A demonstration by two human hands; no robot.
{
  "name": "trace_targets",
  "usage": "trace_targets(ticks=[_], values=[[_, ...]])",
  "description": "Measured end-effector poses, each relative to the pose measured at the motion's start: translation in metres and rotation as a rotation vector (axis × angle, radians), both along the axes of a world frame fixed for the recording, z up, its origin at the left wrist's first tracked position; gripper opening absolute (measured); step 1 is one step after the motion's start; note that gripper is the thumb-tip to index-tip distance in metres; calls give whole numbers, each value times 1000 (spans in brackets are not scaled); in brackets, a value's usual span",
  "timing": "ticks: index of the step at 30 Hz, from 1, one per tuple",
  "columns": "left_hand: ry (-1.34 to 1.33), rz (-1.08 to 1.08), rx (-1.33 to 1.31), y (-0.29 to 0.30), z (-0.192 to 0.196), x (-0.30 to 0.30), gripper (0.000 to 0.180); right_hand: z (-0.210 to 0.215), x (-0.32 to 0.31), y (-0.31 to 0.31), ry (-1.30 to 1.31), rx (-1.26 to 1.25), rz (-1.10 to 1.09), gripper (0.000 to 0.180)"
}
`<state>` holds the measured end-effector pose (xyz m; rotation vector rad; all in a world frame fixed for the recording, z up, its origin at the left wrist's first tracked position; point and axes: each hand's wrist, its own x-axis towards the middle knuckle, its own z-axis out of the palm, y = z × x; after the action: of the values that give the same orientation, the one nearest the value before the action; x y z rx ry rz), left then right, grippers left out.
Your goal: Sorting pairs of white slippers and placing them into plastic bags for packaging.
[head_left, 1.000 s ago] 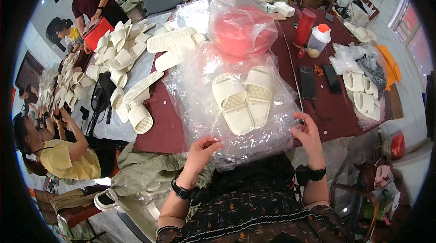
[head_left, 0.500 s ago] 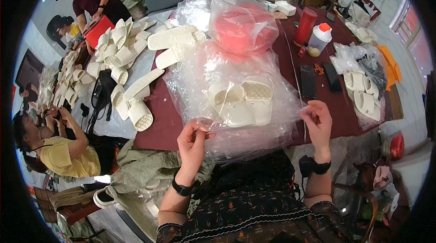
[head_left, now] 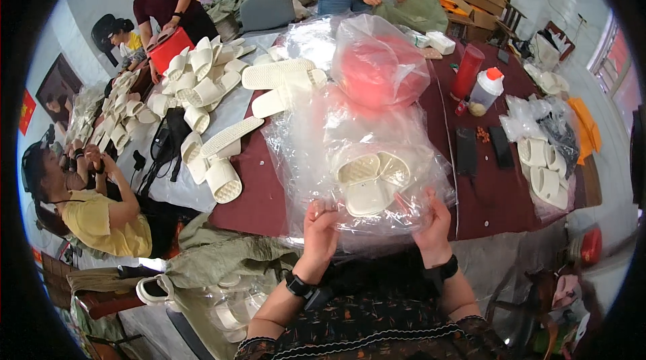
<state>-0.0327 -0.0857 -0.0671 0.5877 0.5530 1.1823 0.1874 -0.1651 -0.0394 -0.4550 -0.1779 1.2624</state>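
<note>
A pair of cream slide slippers point(head_left: 369, 193) lies inside a clear plastic bag point(head_left: 299, 168) on the table in front of me. At the bag's near left edge, my left hand point(head_left: 320, 231) is closed, pinching the thin film. My right hand point(head_left: 433, 224) grips the film at the near right, close to the slippers. More clear bags seem to be layered beneath; their edges are hard to tell apart. Just beyond, a round red object point(head_left: 380, 67) sits under or inside clear plastic.
Loose cream slippers point(head_left: 202, 84) are heaped at the left. On the right stand a red cylinder point(head_left: 468, 70) and a white bottle with a red cap point(head_left: 486, 89), near a dark phone point(head_left: 500, 147). Bagged slippers point(head_left: 548, 182) lie farther right. Several people work around the maroon table point(head_left: 245, 192).
Both hands have come closer together, drawing the film in around the slippers. The slippers now lie turned, their openings angled toward each other. The whole view has shifted slightly.
</note>
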Motion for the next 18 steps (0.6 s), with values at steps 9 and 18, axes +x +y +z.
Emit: trace_targets(ticks=[9,18], values=[[-198,-355,-290,-3,33,-6,50,3,-14,2,104,-76,136,26],[153,-543,-138,-19,47,4,53,-4,-10,-8,-356,150,271,24]])
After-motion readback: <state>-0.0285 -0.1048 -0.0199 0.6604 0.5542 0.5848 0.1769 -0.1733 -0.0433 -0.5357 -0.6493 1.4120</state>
